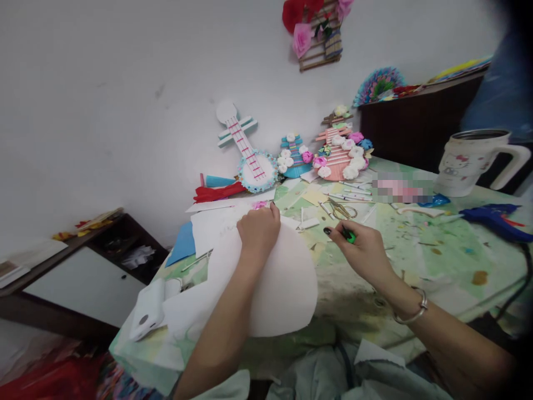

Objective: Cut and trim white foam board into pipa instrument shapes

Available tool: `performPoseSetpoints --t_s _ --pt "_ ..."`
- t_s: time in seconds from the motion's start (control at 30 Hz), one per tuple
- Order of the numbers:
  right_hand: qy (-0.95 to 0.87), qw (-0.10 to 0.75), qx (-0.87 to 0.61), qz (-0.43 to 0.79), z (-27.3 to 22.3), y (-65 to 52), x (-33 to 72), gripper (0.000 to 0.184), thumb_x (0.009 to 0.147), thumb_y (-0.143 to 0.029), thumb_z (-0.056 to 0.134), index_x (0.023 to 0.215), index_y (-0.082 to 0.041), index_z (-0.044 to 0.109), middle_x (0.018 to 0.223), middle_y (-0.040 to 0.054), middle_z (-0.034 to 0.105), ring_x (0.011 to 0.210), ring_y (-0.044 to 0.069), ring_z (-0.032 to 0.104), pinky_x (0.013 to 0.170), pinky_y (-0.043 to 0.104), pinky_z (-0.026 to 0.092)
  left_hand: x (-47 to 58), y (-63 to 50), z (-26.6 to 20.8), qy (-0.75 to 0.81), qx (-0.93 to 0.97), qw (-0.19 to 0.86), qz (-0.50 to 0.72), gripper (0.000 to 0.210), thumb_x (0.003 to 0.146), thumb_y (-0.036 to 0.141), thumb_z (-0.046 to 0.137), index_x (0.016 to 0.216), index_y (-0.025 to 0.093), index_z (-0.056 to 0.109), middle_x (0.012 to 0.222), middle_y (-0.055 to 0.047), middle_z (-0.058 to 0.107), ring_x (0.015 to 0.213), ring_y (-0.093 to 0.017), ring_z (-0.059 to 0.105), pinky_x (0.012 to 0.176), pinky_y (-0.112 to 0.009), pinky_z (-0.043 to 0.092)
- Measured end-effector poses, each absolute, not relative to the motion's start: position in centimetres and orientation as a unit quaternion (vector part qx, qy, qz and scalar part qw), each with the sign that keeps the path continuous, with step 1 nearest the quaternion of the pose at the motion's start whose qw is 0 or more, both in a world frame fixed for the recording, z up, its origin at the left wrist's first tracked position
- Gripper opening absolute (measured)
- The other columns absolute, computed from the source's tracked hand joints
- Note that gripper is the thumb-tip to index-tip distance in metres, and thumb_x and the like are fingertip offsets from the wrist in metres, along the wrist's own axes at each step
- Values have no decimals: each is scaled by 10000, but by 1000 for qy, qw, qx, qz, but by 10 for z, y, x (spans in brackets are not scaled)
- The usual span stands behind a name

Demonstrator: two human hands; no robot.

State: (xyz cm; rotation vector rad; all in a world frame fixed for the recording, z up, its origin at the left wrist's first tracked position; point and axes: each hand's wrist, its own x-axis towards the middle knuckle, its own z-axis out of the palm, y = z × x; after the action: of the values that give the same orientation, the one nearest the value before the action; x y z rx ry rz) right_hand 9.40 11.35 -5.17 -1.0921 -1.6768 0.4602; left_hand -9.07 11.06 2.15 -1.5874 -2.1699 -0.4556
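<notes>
A large white sheet of paper (287,289) with a rounded right edge lies at the table's near side. My left hand (258,230) rests on its upper part, fingers curled under with the thumb pointing up; whatever they hold, if anything, is hidden. To the right, over the table, my right hand (364,250) is closed on a small green-and-black object (348,235), mostly covered by the fingers, so its kind does not show. Gold-handled scissors (342,210) lie just beyond that hand, near several thin pens (352,196).
Behind the paper, a white-and-blue craft instrument (250,153) and two flower-decorated ones lean on the wall. A blue glue gun (495,219) and a white mug (462,166) stand at the right. A white device (149,308) sits by the left table edge.
</notes>
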Motion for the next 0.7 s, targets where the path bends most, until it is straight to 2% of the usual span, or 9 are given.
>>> performPoseSetpoints --t_s 0.1,0.17,0.23,0.33,0.43,0.53,0.6,0.7 --pt "-717 503 -420 237 -49 110 92 89 796 -275 548 809 -201 597 635 -22 534 577 130 451 557 248 330 -87 110 21 -778 -573 201 -161 574 903 385 225 802 123 725 757 -171 679 728 -303 647 652 -395 449" --pt "-728 493 -394 269 -47 106 89 83 796 -271 558 816 -203 601 665 -21 554 611 128 478 582 242 361 -85 109 22 -778 -576 192 -161 580 905 389 220 799 126 726 750 -163 679 720 -291 642 645 -376 436" --pt "-729 489 -379 293 -44 103 87 139 817 -325 558 766 -198 587 669 -17 547 621 126 478 576 239 366 -85 108 24 -775 -582 181 -166 581 906 393 219 782 138 726 738 -150 679 710 -278 632 634 -357 414" --pt "-730 482 -357 327 -41 99 89 245 860 -416 506 811 -192 593 634 -28 494 558 112 426 510 235 330 -86 105 28 -758 -599 168 -195 578 906 397 229 695 165 714 660 -111 658 657 -240 600 586 -314 353" --pt "-741 464 -325 361 -38 94 94 305 880 -461 470 861 -190 609 599 -39 453 515 104 391 478 235 306 -87 100 29 -717 -626 164 -260 574 906 395 266 537 177 648 501 -56 558 534 -173 511 523 -282 254" --pt "-750 441 -277 407 -34 85 96 317 866 -484 492 857 -190 608 644 -21 494 574 118 439 513 241 335 -84 96 28 -652 -650 181 -346 560 901 367 324 414 174 523 394 -7 413 425 -114 359 499 -279 187" --pt "-761 430 -250 417 -30 79 96 321 868 -487 484 836 -187 592 679 -7 510 617 129 449 536 249 337 -81 94 25 -600 -663 188 -408 551 896 351 357 382 173 440 368 15 344 393 -92 280 484 -282 165" --pt "-791 425 -244 367 -24 71 95 262 850 -443 525 769 -194 539 644 -28 474 593 116 416 529 240 310 -77 91 21 -532 -668 156 -496 535 900 338 383 391 175 381 359 32 305 374 -79 273 457 -277 173"
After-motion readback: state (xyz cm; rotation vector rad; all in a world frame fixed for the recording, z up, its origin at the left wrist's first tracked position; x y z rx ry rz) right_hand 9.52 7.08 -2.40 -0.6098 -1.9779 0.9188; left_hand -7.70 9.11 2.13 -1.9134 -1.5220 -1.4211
